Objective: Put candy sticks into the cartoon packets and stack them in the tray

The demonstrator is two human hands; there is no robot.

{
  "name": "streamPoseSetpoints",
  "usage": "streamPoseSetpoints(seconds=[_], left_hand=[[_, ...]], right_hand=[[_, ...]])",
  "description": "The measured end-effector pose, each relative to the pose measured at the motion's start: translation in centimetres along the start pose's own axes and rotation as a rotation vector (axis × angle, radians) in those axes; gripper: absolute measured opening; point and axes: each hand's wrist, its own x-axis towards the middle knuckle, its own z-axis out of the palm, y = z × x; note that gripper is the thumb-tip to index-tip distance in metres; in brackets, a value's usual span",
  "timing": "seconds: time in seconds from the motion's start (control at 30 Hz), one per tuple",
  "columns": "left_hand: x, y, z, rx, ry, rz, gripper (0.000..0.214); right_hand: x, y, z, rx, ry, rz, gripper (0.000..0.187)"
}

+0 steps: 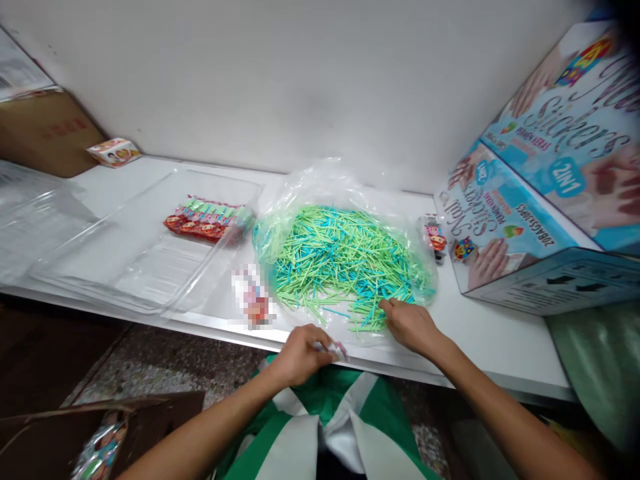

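Note:
My left hand (pixel 306 355) is closed at the table's front edge, its thumb and fingers pinching a small printed packet (pixel 339 349) that is mostly hidden by them. Thin green and blue sticks (pixel 345 253) lie in a loose heap on a clear plastic bag (pixel 320 175), spread open in the middle of the table. At the heap's front right, my right hand (pixel 407 325) has its fingertips pressed together on some of the sticks; how many is hidden. Left of the heap lies a single small packet (pixel 254 300), blurred out in the picture.
A clear plastic tray (pixel 125 273) at left holds a row of red and green packets (pixel 207 220). Nail Stickers boxes (pixel 515 220) stand at right, beside a small packet (pixel 434 235). A cardboard box (pixel 45 133) and a small orange-white box (pixel 115 153) sit back left.

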Motion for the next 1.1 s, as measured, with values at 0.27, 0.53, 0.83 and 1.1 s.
streamPoseSetpoints(seconds=[0.27, 0.53, 0.83, 1.1], left_hand=[[1.6, -2.6, 4.3, 1.085, -0.394, 0.435, 0.012], [1.1, -2.7, 3.5, 1.039, -0.417, 0.343, 0.006], [1.3, -2.3, 3.4, 1.072, -0.398, 0.413, 0.017], [2.0, -2.7, 3.4, 0.974, -0.419, 0.37, 0.011]], right_hand=[[3.5, -1.3, 1.7, -0.117, -0.064, -0.052, 0.023], [7.0, -3.3, 0.5, -0.013, 0.007, -0.086, 0.031], [1.3, -1.8, 1.0, -0.099, -0.094, -0.196, 0.018], [5.7, -4.6, 1.6, -0.135, -0.032, -0.11, 0.025]])
